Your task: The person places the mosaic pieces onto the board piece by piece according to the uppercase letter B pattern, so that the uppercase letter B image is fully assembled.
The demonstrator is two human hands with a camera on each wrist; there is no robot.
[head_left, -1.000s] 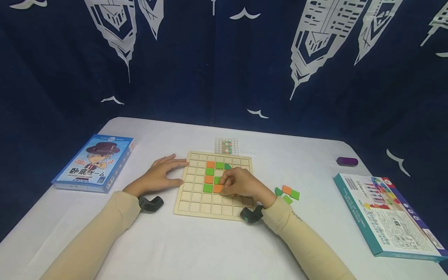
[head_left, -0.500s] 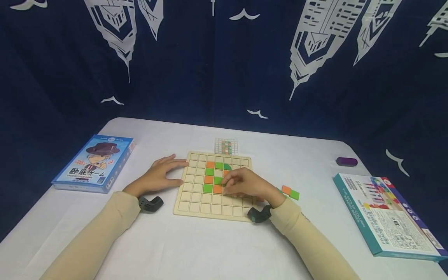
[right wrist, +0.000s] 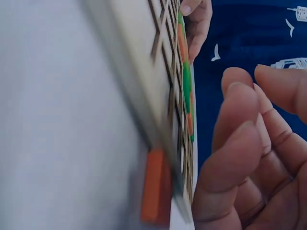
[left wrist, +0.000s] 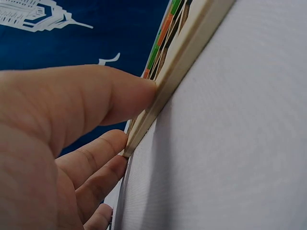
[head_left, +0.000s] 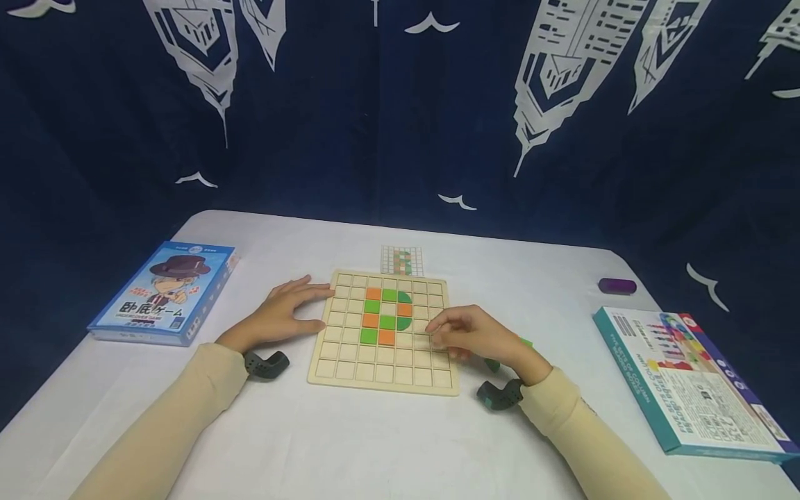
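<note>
A wooden grid board [head_left: 359,373] holds green and orange squares, and a dark green rounded piece [head_left: 404,323] lies in a right-hand cell of the pattern. Against the board's left edge rest the spread thumb and fingers of my left hand [head_left: 278,316]; the left wrist view shows the thumb [left wrist: 129,93] touching that edge. My right hand [head_left: 484,340] is over the board's right edge, fingers loosely bent, nothing seen between them. Low beside the board, an orange piece [right wrist: 156,189] shows in the right wrist view. Loose green pieces [head_left: 492,364] are partly hidden by the right hand.
Behind the board lies a small printed pattern card [head_left: 402,260]. A blue box [head_left: 165,292] sits at the left, a teal-edged box [head_left: 694,382] at the right, and a purple object [head_left: 617,286] lies behind the latter.
My right hand has moved right, off the coloured pieces, uncovering the lower dark green rounded piece in the grid. My left hand has stayed at the board's edge.
</note>
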